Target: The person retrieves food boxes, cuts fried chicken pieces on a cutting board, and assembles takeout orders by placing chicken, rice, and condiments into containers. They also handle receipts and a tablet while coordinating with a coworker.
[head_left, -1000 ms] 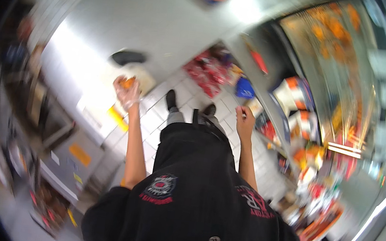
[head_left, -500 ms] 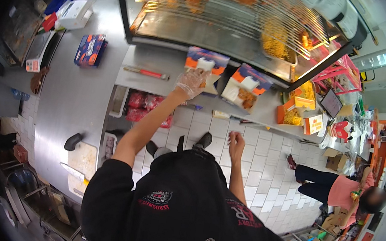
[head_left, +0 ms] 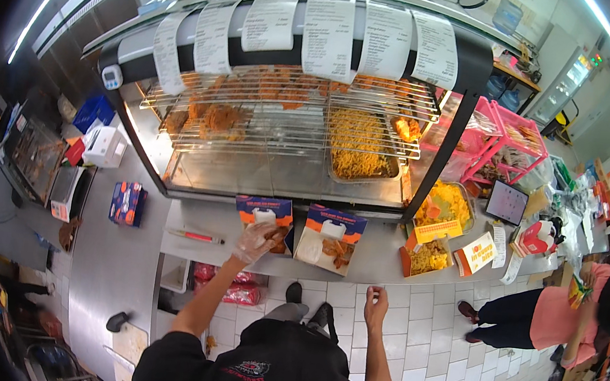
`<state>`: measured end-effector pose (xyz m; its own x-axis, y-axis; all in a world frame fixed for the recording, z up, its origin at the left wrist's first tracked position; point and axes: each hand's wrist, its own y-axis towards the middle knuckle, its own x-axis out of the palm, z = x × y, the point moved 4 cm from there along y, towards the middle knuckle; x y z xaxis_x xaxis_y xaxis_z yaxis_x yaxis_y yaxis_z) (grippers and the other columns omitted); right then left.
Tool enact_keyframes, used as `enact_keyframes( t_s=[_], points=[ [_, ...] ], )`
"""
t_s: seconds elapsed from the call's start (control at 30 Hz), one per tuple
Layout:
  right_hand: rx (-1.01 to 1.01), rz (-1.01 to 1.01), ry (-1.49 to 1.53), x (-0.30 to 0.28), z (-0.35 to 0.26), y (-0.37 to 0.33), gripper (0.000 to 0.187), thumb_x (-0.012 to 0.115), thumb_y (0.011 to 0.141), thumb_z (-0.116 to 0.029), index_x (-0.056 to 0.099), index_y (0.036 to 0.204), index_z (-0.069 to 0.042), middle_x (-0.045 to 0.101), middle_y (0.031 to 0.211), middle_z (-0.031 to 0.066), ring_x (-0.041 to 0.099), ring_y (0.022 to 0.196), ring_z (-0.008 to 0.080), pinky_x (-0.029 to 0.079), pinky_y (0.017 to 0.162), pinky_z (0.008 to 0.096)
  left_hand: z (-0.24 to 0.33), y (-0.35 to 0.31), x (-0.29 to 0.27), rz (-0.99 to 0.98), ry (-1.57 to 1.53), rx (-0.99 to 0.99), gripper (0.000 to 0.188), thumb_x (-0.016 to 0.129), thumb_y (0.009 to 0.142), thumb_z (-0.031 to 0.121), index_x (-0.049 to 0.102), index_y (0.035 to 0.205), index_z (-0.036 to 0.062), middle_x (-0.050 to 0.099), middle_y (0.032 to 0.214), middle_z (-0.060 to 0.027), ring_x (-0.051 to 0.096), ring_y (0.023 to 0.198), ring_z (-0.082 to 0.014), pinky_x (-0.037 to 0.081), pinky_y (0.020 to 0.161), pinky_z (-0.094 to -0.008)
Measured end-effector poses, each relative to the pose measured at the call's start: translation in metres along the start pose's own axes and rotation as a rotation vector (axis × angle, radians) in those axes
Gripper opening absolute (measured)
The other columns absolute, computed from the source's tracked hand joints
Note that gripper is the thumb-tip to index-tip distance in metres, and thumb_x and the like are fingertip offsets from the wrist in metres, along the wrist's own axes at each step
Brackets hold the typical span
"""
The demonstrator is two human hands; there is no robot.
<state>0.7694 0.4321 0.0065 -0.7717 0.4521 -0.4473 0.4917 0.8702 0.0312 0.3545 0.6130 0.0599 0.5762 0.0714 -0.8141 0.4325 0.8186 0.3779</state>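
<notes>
Left hand (head_left: 254, 240), in a clear plastic glove, was at one open blue-and-orange cardboard box (head_left: 265, 208), fingers bent down over browned fried food (head_left: 281, 245) inside; could not tell whether they gripped any. Right hand (head_left: 375, 304), bare, hung above the white-tiled floor (head_left: 410, 321) on the near side, fingers loosely curled; how far closed, could not tell.

Open blue-and-orange boxes: two, side by side on the steel counter (head_left: 204, 218), lids raised on the far side. The second box (head_left: 337, 221), to the right, held browned pieces (head_left: 337, 251) in its right part.

Left of both: one pair of red-handled metal tongs (head_left: 196, 237). Right: two orange-and-yellow boxes, one open with yellow food (head_left: 429, 259), one with a white printed panel (head_left: 477, 254).

Far side: one glass-and-steel warming case (head_left: 262, 174), six white paper slips (head_left: 329, 35) along its top, one metal tray of yellow noodles (head_left: 357, 145) inside. Far right: one person in a pink top (head_left: 558, 317).
</notes>
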Motion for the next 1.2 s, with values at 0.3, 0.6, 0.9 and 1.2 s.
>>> enact_keyframes(
  t_s=[0.3,0.6,0.9,1.2],
  points=[
    [0.174,-0.402,-0.054,0.071,-0.042,0.094,0.040,0.067,0.092,-0.028,0.065,0.120,0.000,0.073,0.102,0.0214,0.074,0.080,0.0325,0.058,0.075,0.0415,-0.086,-0.029,-0.007,-0.112,-0.267,-0.861,0.045,0.070,0.082,0.016,0.062,0.126,0.0056,0.072,0.101,-0.0144,0.070,0.088,-0.0336,0.055,0.081,-0.0439],
    [-0.019,-0.180,-0.358,0.058,-0.075,0.117,0.026,0.062,0.093,-0.017,0.066,0.116,-0.006,0.073,0.094,0.0197,0.071,0.081,0.0375,0.056,0.072,0.0457,-0.074,-0.014,0.038,-0.108,-0.396,-0.615,0.048,0.069,0.087,0.018,0.060,0.131,0.0028,0.073,0.105,-0.0148,0.070,0.095,-0.0263,0.055,0.084,-0.0380],
    [-0.274,0.166,-0.359,-0.144,-0.129,0.270,0.019,0.070,0.094,-0.021,0.068,0.092,-0.002,0.066,0.077,0.0149,0.065,0.069,0.0299,0.048,0.061,0.0391,-0.046,-0.012,0.074,-0.107,-0.527,-0.853,0.052,0.071,0.091,0.017,0.056,0.137,-0.0005,0.071,0.113,-0.0137,0.067,0.099,-0.0216,0.053,0.088,-0.0351],
    [-0.417,-0.589,-0.650,-0.073,-0.047,0.436,0.028,0.071,0.085,-0.029,0.073,0.103,-0.009,0.071,0.093,0.0149,0.069,0.087,0.0345,0.054,0.075,0.0444,-0.020,-0.010,0.089,-0.013,-0.402,-0.850,0.052,0.069,0.096,0.024,0.054,0.141,0.0028,0.068,0.118,-0.0136,0.065,0.099,-0.0205,0.054,0.084,-0.0343]
  ],
)
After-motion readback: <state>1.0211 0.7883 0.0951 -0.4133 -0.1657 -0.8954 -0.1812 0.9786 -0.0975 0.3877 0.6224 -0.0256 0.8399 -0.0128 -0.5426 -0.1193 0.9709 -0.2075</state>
